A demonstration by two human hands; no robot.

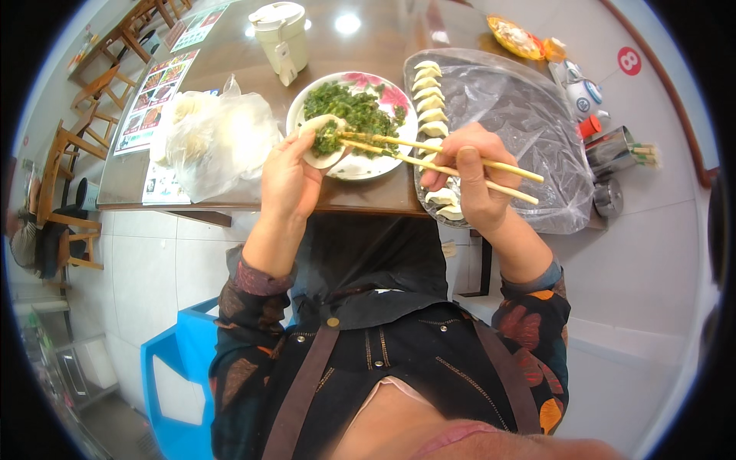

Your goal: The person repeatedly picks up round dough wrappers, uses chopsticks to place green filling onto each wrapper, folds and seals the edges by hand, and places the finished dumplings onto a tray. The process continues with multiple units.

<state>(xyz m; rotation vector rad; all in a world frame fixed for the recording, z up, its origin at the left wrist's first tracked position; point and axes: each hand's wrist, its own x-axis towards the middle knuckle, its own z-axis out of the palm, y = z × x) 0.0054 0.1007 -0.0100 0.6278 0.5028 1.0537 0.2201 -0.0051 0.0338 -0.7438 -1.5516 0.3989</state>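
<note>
My left hand (292,178) holds a round dumpling wrapper (317,160) with a mound of chopped green filling (326,140) on it, over the near left rim of a plate. A pair of wooden chopsticks (414,154) is gripped in my right hand (480,172), their tips touching the filling. More chopped greens (351,106) lie heaped on the white plate (368,168), which has pink flowers. To the right, a row of folded dumplings (431,102) lines the left side of a plastic-covered tray (512,132); my right hand hides part of that row.
Left of the plate lies a plastic bag (224,144) with pale dough pieces, partly over a picture menu (155,103). A lidded container (282,43) stands behind. At right are a teapot (583,95), a metal chopstick holder (612,150) and a yellow basket (514,39).
</note>
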